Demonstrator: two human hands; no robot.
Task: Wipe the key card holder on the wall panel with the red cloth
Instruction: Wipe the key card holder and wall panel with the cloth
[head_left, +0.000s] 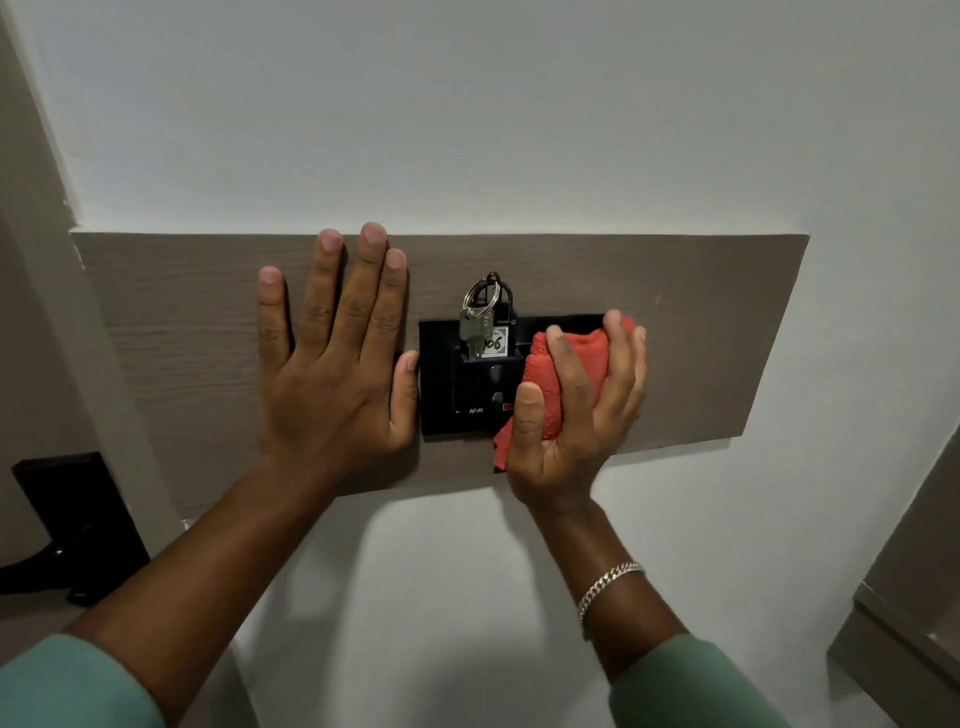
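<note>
Evidently the wiping is underway: the right hand (576, 410), fingers curled around the bunched red cloth (558, 384), is pressing it against the right half of the black key card holder (441, 389) at frame centre, while the left hand (332, 364) is lying flat, fingers spread and holding nothing, on the wood-grain wall panel (727, 338) just left, so next the cloth likely needs sweeping leftward around the hanging keys (475, 332).

The key card holder (457, 384) is sitting as a flat black rectangular plate, mounted flush on the wall panel (701, 338), a long grey-brown wood-grain board lying across the white wall. A slot in the holder's upper middle is holding a tag marked "106", with a key and ring hanging above it; small white lettering is showing near its lower edge. The red cloth (566, 374) is lying bunched into a thick wad, pressing against the holder's right part and covering it, with one loose corner hanging below the holder's bottom edge.
</note>
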